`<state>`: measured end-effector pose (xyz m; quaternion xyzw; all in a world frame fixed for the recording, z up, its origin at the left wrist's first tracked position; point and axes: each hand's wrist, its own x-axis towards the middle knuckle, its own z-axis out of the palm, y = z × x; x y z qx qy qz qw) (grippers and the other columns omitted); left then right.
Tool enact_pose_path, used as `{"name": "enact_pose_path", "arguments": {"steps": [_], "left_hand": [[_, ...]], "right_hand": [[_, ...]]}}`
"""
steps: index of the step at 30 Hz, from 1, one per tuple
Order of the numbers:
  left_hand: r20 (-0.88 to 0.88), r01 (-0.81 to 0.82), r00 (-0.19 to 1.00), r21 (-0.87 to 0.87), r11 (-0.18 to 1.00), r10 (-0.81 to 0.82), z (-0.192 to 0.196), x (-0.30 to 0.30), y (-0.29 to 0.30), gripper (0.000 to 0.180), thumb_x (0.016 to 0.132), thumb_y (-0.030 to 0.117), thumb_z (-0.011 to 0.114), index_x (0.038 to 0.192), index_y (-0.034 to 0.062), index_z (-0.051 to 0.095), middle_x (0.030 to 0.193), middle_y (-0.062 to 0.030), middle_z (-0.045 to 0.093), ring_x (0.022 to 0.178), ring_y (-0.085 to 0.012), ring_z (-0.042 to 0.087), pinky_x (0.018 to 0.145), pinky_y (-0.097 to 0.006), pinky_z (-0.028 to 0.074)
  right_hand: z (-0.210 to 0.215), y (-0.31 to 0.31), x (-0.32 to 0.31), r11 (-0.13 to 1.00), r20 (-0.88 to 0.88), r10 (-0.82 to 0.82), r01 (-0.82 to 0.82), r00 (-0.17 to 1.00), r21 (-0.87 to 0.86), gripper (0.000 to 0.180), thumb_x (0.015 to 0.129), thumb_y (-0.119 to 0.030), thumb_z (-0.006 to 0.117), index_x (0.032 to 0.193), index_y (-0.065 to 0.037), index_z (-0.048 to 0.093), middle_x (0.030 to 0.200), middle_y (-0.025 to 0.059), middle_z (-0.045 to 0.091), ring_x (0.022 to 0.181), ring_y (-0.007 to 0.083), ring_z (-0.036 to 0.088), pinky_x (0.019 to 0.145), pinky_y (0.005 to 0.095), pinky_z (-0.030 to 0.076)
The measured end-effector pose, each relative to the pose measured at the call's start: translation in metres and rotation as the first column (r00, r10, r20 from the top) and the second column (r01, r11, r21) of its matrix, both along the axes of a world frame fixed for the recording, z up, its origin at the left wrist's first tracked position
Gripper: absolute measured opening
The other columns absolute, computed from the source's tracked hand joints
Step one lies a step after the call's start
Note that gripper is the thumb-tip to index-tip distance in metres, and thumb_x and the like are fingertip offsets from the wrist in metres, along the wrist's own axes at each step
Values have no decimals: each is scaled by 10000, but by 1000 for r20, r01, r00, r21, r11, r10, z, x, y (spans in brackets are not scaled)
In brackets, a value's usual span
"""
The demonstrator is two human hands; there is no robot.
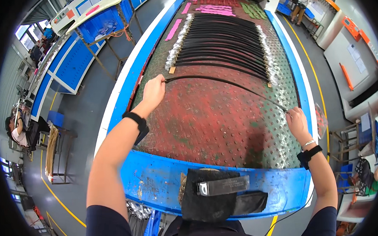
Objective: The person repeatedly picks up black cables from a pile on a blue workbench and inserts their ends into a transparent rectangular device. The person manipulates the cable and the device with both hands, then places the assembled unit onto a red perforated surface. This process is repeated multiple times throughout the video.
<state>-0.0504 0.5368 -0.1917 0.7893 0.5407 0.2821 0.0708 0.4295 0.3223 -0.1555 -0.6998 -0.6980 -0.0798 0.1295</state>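
A long, thin black strip (214, 77) is stretched across the machine's bed, bowing slightly upward between my two hands. Its left end is pinched in the fingers of my left hand (154, 93), near the bed's left side. My right hand (297, 122) grips the other end, lower down by the right edge. Just beyond lies a row of similar black strips (221, 44), side by side across the bed, their ends resting on whitish, rough bands. The studded bed (198, 126) is worn red and green.
A blue front ledge (153, 172) carries a black pad (205, 206) and a clear-topped block (224, 186). Pink pieces (216, 9) and green pieces (254, 10) lie farther up the bed. Blue side rails flank it. A blue-topped workbench (102, 27) stands left; people sit or stand at both sides.
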Motion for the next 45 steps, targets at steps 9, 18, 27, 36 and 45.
{"name": "enact_pose_path", "arguments": {"steps": [9, 18, 27, 36, 45], "left_hand": [[74, -171, 983, 63, 983, 167, -60, 26, 85, 109, 747, 85, 579, 816, 37, 648, 889, -165, 595, 890, -334, 571, 789, -416, 453], [46, -210, 977, 57, 976, 208, -97, 18, 130, 122, 747, 173, 606, 836, 108, 659, 885, -151, 593, 878, -328, 575, 783, -424, 451], [45, -203, 977, -126, 971, 210, -84, 25, 131, 187, 746, 173, 610, 888, 55, 637, 926, -156, 576, 939, -320, 565, 824, -376, 428], [41, -179, 982, -136, 974, 186, -89, 23, 132, 175, 752, 171, 618, 902, 88, 653, 944, -171, 574, 946, -347, 559, 820, -409, 437], [76, -175, 980, -116, 978, 184, -87, 31, 137, 152, 704, 162, 634, 838, 105, 678, 923, -193, 587, 937, -361, 559, 834, -433, 439]], "right_hand": [[-48, 89, 11, 999, -41, 14, -13, 999, 43, 96, 778, -102, 578, 832, -26, 553, 798, 153, 564, 803, 343, 547, 730, 429, 429], [-77, 124, 18, 970, -73, -19, 36, 997, 239, 60, 737, -128, 636, 779, -84, 637, 835, 72, 547, 881, 280, 519, 769, 404, 406], [-88, 146, 36, 965, -45, -100, 108, 994, 240, 72, 765, -149, 636, 825, -112, 653, 864, 43, 522, 900, 252, 493, 779, 385, 390], [-93, 153, 39, 968, -4, -139, 137, 990, 212, 66, 760, -158, 637, 802, -116, 665, 871, 46, 526, 918, 250, 492, 794, 386, 388], [-92, 150, 39, 973, 2, -151, 148, 989, 178, 99, 763, -153, 633, 842, -104, 669, 878, 52, 535, 928, 253, 503, 791, 387, 402]]}}
